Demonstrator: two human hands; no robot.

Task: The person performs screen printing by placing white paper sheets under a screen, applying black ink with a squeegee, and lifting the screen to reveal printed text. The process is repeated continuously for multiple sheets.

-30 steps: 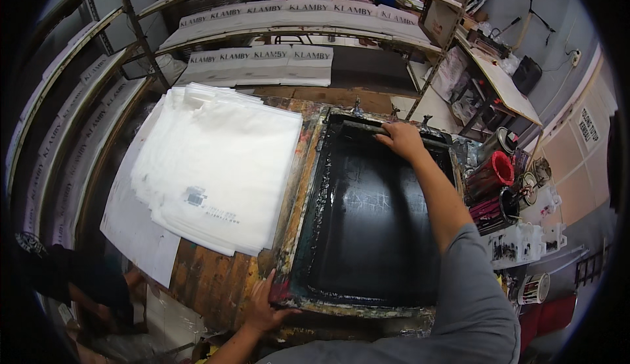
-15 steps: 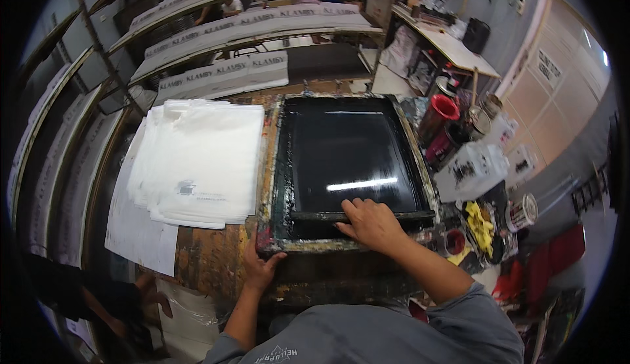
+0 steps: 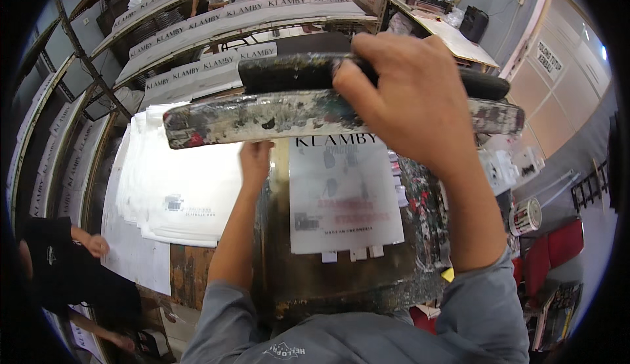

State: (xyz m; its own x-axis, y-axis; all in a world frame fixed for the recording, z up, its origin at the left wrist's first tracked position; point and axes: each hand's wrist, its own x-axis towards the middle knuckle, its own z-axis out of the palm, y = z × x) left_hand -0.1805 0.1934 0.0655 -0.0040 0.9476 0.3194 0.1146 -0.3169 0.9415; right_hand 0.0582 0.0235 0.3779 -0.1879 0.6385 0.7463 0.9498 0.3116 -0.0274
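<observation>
My right hand [image 3: 407,95] is closed around the black handle of a squeegee [image 3: 295,72], fingers over the top and thumb at the front. Just in front of it, the paint-crusted front bar of the printing screen frame [image 3: 262,120] is raised toward me. Beneath lies a white translucent bag or sheet [image 3: 344,200] with black lettering and faint red and grey marks, flat on the dark printing board [image 3: 367,279]. My left hand [image 3: 254,164] is under the raised bar, between the board and a white stack of bags or sheets [image 3: 177,167]; its fingers are partly hidden.
Drying shelves [image 3: 223,26] with printed pieces stand behind and at left. A person in black [image 3: 65,259] is at lower left. Right of the board are a paint bucket [image 3: 526,216], plastic jugs [image 3: 499,167] and a red chair [image 3: 554,249].
The screen frame has swung up off the board, with my right hand and the squeegee, uncovering the printed piece. My left hand has moved forward from the frame's near left corner.
</observation>
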